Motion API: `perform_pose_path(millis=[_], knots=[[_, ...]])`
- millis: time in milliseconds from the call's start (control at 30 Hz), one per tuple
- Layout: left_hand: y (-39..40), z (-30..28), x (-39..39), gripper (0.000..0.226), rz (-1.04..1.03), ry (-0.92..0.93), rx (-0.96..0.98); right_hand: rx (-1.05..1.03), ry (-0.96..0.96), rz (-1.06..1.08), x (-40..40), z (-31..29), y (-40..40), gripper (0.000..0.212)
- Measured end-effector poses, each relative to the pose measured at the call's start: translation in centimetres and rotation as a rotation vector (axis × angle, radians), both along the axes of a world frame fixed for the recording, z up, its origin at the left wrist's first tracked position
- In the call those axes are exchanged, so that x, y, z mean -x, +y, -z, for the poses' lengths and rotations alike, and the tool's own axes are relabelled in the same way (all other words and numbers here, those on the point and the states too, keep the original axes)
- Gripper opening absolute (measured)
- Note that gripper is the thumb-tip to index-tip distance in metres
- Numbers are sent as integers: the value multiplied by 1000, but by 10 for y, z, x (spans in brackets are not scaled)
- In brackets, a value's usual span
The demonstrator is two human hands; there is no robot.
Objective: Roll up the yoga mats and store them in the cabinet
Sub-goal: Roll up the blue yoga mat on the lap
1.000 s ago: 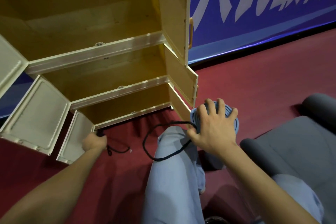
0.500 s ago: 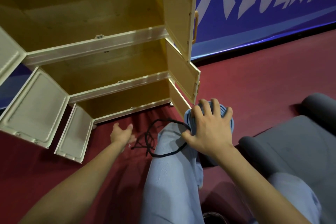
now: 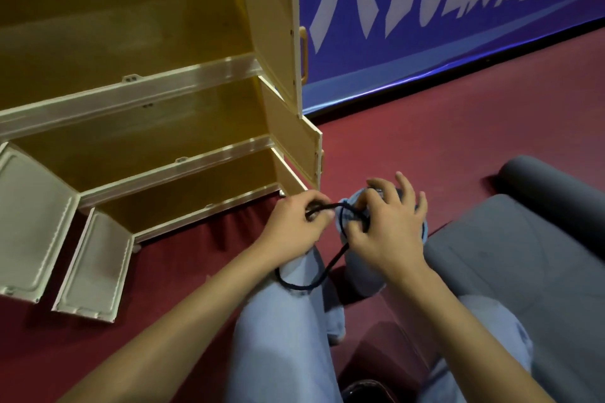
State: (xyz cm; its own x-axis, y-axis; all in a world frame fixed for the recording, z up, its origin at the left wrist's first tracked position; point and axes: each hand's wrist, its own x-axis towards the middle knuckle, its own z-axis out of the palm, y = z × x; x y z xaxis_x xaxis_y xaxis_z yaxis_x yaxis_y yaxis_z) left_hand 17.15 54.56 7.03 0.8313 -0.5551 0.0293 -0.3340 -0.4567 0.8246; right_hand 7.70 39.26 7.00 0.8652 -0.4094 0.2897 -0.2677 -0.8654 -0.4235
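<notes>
A rolled blue yoga mat (image 3: 352, 206) stands on end on the red floor between my knees, mostly hidden under my hands. My right hand (image 3: 386, 226) lies over its top and pinches a black cord (image 3: 322, 275) with thumb and forefinger. My left hand (image 3: 296, 222) grips the same cord just left of the roll. The cord loops down over my left knee. The cream cabinet (image 3: 170, 170) stands open at the left, its three shelves bare. A grey yoga mat (image 3: 510, 258) lies partly rolled at the right.
Several cabinet doors (image 3: 95, 265) swing open toward me at lower left and at the cabinet's right side. A blue banner wall (image 3: 442, 10) runs along the back. Red carpet floor (image 3: 409, 147) lies between the cabinet and the grey mat.
My left hand came in from the floor near the cabinet and took hold of the cord beside the blue roll. My right hand now pinches the cord too.
</notes>
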Motion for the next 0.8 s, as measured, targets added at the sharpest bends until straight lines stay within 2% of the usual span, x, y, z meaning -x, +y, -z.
perform_pose_path(millis=[67,133,200,300,433,567,633,733,800], knots=[[-23,-4,10,19,-7,13,37,-72,-99,-1,12,0,-9,17],[-43,-5,18,29,21,-34,-21,-165,-145,-4,21,-1,-17,18],[-57,-4,19,32,44,-65,-111,-229,-99,-31,30,-3,-27,22],[-64,-4,18,28,67,4,-120,-303,18,-60,49,-12,-39,31],[-60,-6,11,23,69,-167,-196,-247,61,178,87,-17,-57,44],[-62,3,18,19,133,-70,-33,-604,-12,235,112,-9,-76,34],[-68,9,23,19,149,-69,32,-699,-107,253,121,0,-87,37],[-78,14,25,20,131,35,118,-927,-193,237,128,17,-99,40],[-83,17,27,21,117,96,150,-929,-232,204,126,27,-103,39]])
